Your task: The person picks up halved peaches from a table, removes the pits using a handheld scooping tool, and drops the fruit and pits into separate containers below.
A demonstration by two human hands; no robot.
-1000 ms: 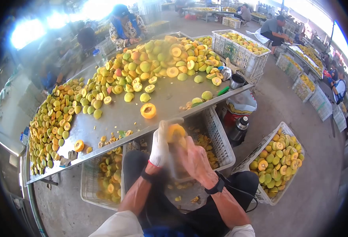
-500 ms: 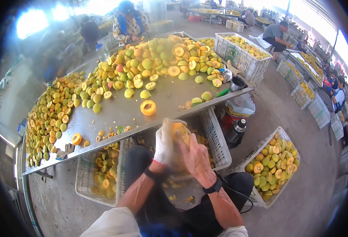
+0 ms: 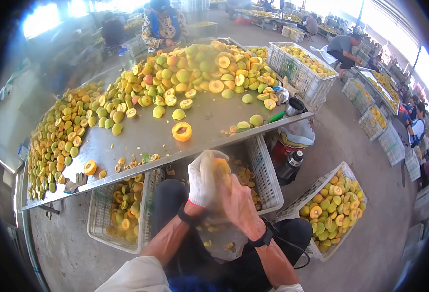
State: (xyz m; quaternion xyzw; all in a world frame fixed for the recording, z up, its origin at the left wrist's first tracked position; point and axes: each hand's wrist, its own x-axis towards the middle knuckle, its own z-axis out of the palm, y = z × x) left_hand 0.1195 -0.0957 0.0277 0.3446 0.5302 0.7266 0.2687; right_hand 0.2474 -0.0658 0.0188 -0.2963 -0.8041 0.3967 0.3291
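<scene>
My left hand, in a white glove, is closed around a yellow peach half in front of the table's near edge. My right hand is bare, with its fingers curled against the lower side of that fruit. What lies inside the right fingers is hidden, and the spot between both hands is blurred. Beneath them stands a white crate with scraps in it. On the metal table, a hollowed orange peach half lies just beyond my hands.
Halved peaches are heaped across the table. Crates of peach halves stand at lower left and right. A thermos is beside the table's right end, under a metal cup. A grey glove lies at left. Co-workers sit farther off.
Both hands stay together at the peach half, with only a slight shift and a small turn of the fruit. The whole view has moved a little. Nothing has been let go.
</scene>
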